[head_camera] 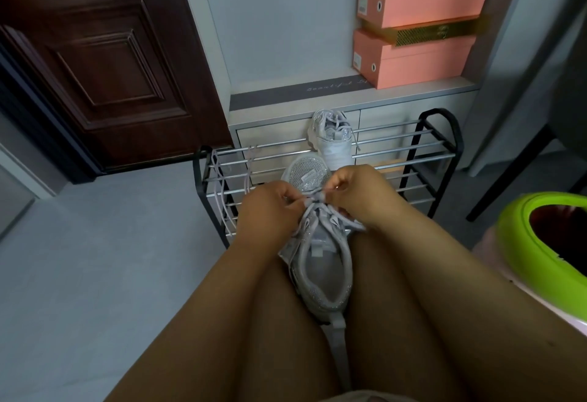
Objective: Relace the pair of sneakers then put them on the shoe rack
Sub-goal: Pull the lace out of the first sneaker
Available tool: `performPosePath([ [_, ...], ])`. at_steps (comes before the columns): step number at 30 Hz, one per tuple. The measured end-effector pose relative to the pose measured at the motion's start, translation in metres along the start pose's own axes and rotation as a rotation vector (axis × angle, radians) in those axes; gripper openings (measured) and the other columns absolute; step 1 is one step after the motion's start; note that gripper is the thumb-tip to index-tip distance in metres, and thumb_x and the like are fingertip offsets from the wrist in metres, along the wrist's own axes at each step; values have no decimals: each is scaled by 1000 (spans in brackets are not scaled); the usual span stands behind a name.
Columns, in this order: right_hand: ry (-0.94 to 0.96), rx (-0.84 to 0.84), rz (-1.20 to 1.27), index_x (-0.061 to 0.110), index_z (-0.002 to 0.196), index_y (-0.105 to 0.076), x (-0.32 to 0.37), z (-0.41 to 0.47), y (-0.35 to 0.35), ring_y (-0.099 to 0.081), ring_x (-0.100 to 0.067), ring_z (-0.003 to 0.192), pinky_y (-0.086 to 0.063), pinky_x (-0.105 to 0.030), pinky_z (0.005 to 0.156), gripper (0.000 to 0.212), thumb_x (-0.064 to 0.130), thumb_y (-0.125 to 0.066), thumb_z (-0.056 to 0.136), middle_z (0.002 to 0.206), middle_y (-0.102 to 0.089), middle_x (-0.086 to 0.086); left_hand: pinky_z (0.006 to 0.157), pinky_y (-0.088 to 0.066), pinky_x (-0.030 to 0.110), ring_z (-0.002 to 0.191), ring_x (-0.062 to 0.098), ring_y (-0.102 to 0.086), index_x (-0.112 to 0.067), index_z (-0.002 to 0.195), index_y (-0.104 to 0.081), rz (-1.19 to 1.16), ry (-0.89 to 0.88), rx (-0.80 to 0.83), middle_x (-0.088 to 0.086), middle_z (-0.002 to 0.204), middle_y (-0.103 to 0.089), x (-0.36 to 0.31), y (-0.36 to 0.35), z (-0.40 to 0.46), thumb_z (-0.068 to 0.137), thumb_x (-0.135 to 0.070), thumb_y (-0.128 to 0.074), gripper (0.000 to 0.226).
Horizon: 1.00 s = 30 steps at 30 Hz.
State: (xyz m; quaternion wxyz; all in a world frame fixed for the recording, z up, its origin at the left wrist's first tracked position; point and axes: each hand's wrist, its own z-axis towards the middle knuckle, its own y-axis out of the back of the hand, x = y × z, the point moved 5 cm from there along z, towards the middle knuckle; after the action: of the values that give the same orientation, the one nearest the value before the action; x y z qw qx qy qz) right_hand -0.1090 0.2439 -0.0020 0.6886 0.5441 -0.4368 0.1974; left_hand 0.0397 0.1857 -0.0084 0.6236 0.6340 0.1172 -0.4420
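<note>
A grey floor (95, 274) runs to a dark door (104, 61) and a white cabinet (397, 115) stacked with pink boxes (422, 55). One sneaker (332, 134) sits at the rack's (413, 160) back edge. The other shoe (320, 261) rests between the knees. The left hand (270, 207) and right hand (352, 188) pinch its lace (317, 199) tight, near the tongue.

The light is dim, soft and cool, with no hard shadows or glare. The wide lens bends the door (95, 61) and the stacked boxes (422, 20) outward near the edges. The corners look smeared, and the centre is only moderately sharp.
</note>
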Motion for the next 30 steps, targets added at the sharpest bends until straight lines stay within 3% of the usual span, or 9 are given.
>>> performPosePath([
  [3, -23, 31, -129, 20, 66, -66, 5, 0, -2, -52, -8, 55, -42, -23, 61, 16, 28, -77, 75, 61, -61, 3, 59, -52, 27, 57, 15, -64, -29, 65, -60, -3, 3, 14, -8, 56, -62, -3, -2, -2, 80, -32, -73, 20],
  [7, -40, 112, -459, 14, 88, -71, 13, 2, -6, -61, -23, 87, -42, -24, 67, 19, 30, -65, 81, 89, -68, -7, 58, -49, 25, 57, 11, -60, -28, 65, -59, 39, 12, 49, -9, 60, -62, -4, -6, -3, 83, -25, -69, 20],
  [10, -48, 186, -475, 13, 78, -64, 18, 3, -5, -56, -24, 84, -40, -28, 69, 22, 34, -58, 81, 80, -61, -6, 58, -47, 24, 56, 10, -57, -21, 71, -62, 4, 7, 149, -4, 62, -63, -9, -4, -2, 86, -22, -63, 15],
  [13, -101, 264, -213, 16, 61, -54, 19, 1, -3, -49, -19, 65, -40, -29, 63, 22, 28, -57, 79, 61, -51, -2, 58, -44, 23, 60, 10, -53, -10, 80, -65, -87, 46, 269, 2, 70, -62, -13, 4, 1, 91, -21, -56, 18],
  [16, -203, 337, 178, 15, 59, -49, 12, -1, -6, -37, -14, 54, -33, -24, 52, 24, 15, -59, 81, 57, -40, -1, 74, -48, 32, 72, 16, -57, -4, 88, -66, -186, 92, 387, 7, 80, -65, -9, 10, 1, 94, -27, -53, 27],
  [18, -208, 395, 295, 15, 61, -50, 5, -1, -7, -36, -11, 54, -33, -21, 51, 25, 10, -62, 82, 58, -40, 0, 83, -49, 41, 77, 18, -57, -3, 90, -65, -230, 89, 414, 9, 83, -66, -6, 11, -1, 94, -26, -52, 27],
  [21, -164, 446, 379, 13, 64, -54, -3, 0, -5, -39, -9, 54, -37, -18, 51, 22, 4, -65, 81, 59, -44, -1, 70, -49, 32, 70, 14, -55, -11, 80, -64, -225, 56, 326, 6, 78, -64, -9, 9, -5, 94, -23, -53, 22],
  [26, -85, 212, 470, 14, 63, -56, -12, 4, -1, -42, -11, 53, -34, -17, 47, 23, 6, -68, 80, 58, -51, -4, 56, -43, 16, 55, 3, -51, -15, 72, -60, -275, 16, 131, -1, 66, -60, -9, 11, -7, 92, -18, -57, 20],
  [30, -67, 144, 505, 15, 61, -51, -15, 7, -1, -40, -11, 49, -32, -17, 43, 28, 11, -67, 84, 59, -52, -6, 70, -49, 34, 67, 17, -55, -7, 83, -62, -364, 66, 201, 9, 76, -63, -8, 10, -4, 93, -16, -56, 15],
])
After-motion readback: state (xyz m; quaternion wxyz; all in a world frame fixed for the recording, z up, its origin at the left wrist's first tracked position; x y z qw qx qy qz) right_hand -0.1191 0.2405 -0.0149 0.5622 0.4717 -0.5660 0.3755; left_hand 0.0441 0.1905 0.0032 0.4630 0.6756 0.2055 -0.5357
